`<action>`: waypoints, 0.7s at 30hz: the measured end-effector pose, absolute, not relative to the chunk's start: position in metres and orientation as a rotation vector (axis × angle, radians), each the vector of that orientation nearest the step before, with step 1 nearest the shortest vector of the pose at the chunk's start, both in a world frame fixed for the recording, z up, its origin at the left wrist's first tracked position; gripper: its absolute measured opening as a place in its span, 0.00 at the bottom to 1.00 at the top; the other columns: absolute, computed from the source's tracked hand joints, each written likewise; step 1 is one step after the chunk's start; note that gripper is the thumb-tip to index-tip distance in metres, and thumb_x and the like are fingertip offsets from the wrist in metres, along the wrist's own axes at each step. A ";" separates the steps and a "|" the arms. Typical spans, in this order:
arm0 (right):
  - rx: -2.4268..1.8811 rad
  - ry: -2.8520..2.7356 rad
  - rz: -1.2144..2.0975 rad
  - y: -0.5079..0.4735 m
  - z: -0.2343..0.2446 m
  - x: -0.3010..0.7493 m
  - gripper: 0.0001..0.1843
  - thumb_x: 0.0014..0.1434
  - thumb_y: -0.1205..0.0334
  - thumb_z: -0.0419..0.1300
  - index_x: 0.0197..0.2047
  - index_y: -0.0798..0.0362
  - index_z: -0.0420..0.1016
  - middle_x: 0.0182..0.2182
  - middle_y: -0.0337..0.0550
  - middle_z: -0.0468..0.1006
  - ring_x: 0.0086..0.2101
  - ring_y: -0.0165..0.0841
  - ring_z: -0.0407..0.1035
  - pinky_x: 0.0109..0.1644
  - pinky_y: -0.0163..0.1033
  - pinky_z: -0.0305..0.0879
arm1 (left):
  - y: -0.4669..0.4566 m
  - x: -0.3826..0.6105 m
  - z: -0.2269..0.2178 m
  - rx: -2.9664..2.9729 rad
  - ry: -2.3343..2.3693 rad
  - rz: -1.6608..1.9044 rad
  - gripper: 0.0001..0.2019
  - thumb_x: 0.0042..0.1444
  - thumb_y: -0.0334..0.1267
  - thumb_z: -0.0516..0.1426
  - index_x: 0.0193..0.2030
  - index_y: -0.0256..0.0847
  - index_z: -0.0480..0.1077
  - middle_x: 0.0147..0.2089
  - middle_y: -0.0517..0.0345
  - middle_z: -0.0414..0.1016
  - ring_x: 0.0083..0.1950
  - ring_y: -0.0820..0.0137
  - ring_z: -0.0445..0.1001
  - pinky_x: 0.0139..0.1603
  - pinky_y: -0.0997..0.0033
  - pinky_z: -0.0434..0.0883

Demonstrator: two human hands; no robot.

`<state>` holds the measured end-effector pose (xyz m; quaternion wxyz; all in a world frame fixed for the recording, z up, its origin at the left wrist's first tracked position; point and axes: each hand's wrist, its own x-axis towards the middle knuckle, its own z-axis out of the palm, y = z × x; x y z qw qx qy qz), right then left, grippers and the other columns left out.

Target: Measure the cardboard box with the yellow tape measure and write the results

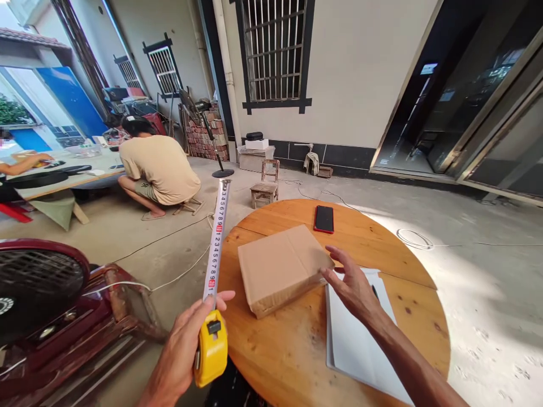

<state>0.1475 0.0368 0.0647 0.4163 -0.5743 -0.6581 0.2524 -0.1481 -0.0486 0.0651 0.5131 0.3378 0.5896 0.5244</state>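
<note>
The tape measure (214, 347) is gripped by the left hand (180, 342) beside the left edge of the worktop (292, 362); the right hand (355, 289) is held at the carton (282, 260), fingers (341, 258) parted.

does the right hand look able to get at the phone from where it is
Probably yes: the right hand is by a corner of the cardboard box, and only wooden tabletop shows between it and the phone.

Sunlight whitens the floor (487, 299) at right, the doorway (418, 124) dark.
</note>
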 end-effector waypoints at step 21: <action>-1.312 -1.700 0.701 0.036 0.046 0.105 0.32 0.54 0.64 0.56 0.62 0.53 0.54 0.57 0.54 0.64 0.52 0.40 0.63 0.52 0.49 0.65 | 0.016 -0.163 0.053 0.732 1.360 1.397 0.12 0.42 0.44 0.62 0.30 0.38 0.73 0.63 0.56 0.64 0.23 0.75 0.72 0.17 0.76 0.68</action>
